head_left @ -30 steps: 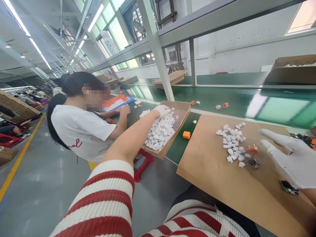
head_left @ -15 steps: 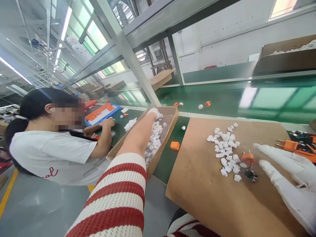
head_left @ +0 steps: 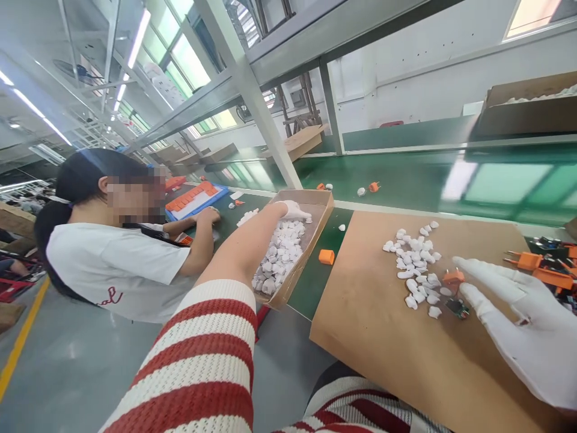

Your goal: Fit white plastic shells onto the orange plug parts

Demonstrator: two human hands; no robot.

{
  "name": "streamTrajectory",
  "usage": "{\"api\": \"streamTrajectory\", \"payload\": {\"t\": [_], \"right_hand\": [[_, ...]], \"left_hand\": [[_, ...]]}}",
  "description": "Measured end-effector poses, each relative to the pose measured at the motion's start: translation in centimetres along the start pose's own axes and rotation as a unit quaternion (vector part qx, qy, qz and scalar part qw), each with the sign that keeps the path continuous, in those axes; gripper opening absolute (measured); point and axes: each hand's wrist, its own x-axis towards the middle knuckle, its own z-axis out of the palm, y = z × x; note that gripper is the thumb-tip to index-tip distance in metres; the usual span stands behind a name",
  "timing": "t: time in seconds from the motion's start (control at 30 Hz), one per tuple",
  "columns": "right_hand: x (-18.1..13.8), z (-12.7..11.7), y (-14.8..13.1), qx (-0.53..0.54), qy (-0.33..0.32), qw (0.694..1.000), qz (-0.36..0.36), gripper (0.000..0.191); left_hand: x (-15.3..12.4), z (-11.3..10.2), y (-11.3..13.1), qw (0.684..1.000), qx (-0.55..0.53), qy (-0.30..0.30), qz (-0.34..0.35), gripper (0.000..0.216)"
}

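Note:
My left hand [head_left: 295,210], in a white glove, reaches into the far part of a long cardboard box [head_left: 311,258] of white lumps [head_left: 282,249]. Its fingers look stretched out over the box floor; their undersides are hidden. My right hand [head_left: 518,319], also gloved in white, rests open above a brown cardboard sheet [head_left: 383,343]. Thumb and forefinger are spread on either side of an orange plug [head_left: 452,278], without a clear grip on it. A small circuit board [head_left: 457,308] lies just below the plug. Beside them is a loose heap of white lumps [head_left: 415,258].
Orange plugs with circuit boards [head_left: 547,270] are piled at the right edge. An orange cap [head_left: 326,257] sits between box and sheet. Behind runs a green conveyor belt [head_left: 401,174] under a metal frame [head_left: 256,102]. A co-worker [head_left: 121,258] sits to the left, near a blue tray [head_left: 193,204].
My left hand has shifted and its fingers now show more, pointing right. My right hand has come closer to the orange plug, which has barely moved. The view has turned slightly.

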Motion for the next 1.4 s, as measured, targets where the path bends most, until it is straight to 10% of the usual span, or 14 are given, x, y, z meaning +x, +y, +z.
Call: {"api": "streamTrajectory", "payload": {"t": [1.4], "right_hand": [[0.9,0.8,-0.2,0.073,-0.057,0.988,-0.122,0.028]], "left_hand": [[-2.5,-0.9,0.8,0.999,0.023,-0.013,0.019,0.033]]}}
